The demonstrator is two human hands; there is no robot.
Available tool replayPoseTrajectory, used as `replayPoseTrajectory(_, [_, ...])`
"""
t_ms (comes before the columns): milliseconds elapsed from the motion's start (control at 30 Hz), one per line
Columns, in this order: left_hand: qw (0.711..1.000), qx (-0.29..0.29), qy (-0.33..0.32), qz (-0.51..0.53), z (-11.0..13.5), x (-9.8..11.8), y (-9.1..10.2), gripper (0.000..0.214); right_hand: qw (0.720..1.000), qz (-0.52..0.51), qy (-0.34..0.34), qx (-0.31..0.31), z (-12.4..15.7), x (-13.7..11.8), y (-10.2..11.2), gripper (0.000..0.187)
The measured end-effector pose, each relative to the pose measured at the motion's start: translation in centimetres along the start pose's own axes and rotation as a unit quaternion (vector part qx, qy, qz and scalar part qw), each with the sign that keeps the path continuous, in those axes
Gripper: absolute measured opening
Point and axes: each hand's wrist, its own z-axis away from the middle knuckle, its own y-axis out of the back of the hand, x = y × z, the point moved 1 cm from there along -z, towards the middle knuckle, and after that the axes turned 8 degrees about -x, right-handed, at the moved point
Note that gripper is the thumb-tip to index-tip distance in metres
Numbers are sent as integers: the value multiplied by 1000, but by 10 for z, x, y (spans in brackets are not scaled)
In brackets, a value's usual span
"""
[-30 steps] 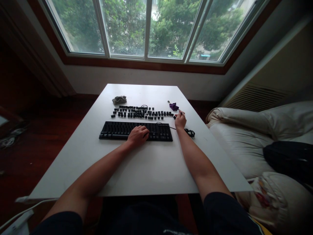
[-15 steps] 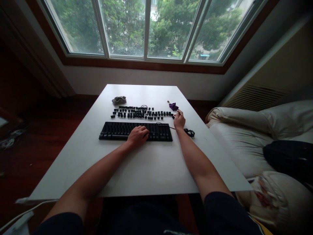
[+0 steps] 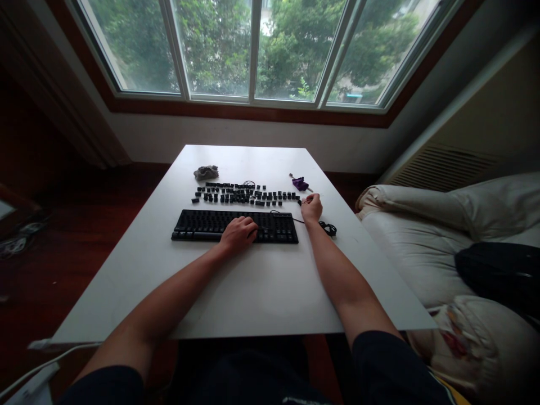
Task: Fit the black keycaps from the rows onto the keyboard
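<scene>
A black keyboard (image 3: 198, 225) lies across the white table (image 3: 261, 281), with many of its keys bare of caps. My left hand (image 3: 239, 232) rests on its right half, fingers bent over the keys and thumb a little apart. Beyond the keyboard, loose black keycaps (image 3: 236, 195) stand in uneven rows. At the right end of these rows my right hand (image 3: 312, 208) pinches a small dark keycap (image 3: 300, 201) between thumb and fingertips, which partly hide it.
Behind the right hand lies a purple cloth (image 3: 300, 183) with a thin brush-like stick. A grey cloth (image 3: 206, 172) is at the far left. Coiled black cable (image 3: 328, 229) sits beside my right wrist. A pale sofa (image 3: 405, 242) stands along the table's right side.
My right hand has lowered slightly toward me and turned a little, uncovering a pale stick by the purple cloth. My left hand and the keyboard hold their place.
</scene>
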Motion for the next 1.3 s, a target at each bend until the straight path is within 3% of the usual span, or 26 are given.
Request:
replayPoseTrajectory(333, [1000,-1,-1,-2,0,0,0,20,995,87,5,-43,-2,3,-5,16])
replayPoseTrajectory(1300, [1000,-10,-3,-8,0,1,1,20,993,79,36,-77,3,-4,-5,7])
